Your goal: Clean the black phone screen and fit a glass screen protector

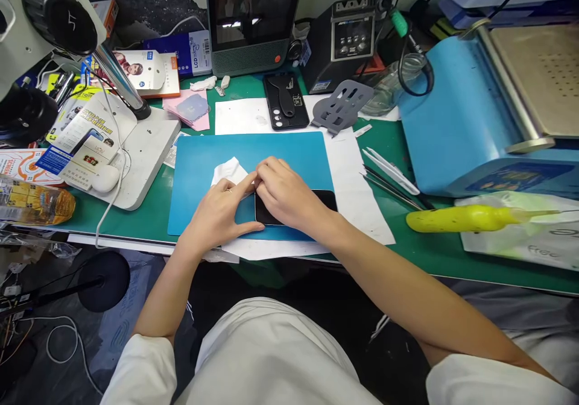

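A dark smartphone (326, 199) lies face up on a blue work mat (199, 170), partly covered by my hands. My left hand (219, 212) spans its left end, the thumb along the near edge and the forefinger reaching to the far left corner. Over the phone leans my right hand (284, 191), its fingers pinched together at that same corner. Whatever those fingertips hold is hidden. Just beyond my left hand a crumpled white wipe (230, 170) rests on the mat.
Behind the mat are another black phone (286, 100) and a grey slotted plate (346, 106). Tweezers (391, 173), a yellow bottle (465, 218) and a blue machine (452, 122) stand on the right. A microscope stand (149, 152) and boxes occupy the left.
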### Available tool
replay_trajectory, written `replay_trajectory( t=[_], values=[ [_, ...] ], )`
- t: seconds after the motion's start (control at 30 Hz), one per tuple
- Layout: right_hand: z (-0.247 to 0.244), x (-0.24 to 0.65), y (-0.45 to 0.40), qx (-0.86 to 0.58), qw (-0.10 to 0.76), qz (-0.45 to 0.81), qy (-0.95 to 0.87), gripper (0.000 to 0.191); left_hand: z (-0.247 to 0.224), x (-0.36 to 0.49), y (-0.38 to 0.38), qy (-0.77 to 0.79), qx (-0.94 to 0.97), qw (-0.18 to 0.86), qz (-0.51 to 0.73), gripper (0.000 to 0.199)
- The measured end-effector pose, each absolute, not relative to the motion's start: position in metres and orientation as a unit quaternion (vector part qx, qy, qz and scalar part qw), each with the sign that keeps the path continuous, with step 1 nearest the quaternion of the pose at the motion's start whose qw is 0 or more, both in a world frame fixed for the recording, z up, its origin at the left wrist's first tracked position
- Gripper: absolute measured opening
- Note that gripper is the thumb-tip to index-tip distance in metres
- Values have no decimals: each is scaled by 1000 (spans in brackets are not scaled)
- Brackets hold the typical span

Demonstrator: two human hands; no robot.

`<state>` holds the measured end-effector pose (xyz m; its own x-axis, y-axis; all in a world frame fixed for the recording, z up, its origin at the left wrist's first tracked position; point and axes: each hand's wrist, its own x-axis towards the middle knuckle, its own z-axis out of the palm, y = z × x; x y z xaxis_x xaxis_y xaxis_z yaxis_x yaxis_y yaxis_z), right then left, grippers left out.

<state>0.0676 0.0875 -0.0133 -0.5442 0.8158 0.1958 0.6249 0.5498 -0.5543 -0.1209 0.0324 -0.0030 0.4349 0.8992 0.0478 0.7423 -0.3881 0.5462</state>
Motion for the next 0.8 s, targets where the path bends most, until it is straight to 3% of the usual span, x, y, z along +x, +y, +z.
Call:
replay_trajectory(
  t=[0.37,0.6,0.8],
  values=[
    [-5,73,89,-426,248,268,-828,24,0,-121,33,498,812,242,185,103],
    [22,140,76,-451,315,270,-790,22,3,-123,34,496,813,241,184,76],
    [-16,197,54,-500,340,318,-730,14,4,-124,36,495,821,231,165,70]
  ],
)
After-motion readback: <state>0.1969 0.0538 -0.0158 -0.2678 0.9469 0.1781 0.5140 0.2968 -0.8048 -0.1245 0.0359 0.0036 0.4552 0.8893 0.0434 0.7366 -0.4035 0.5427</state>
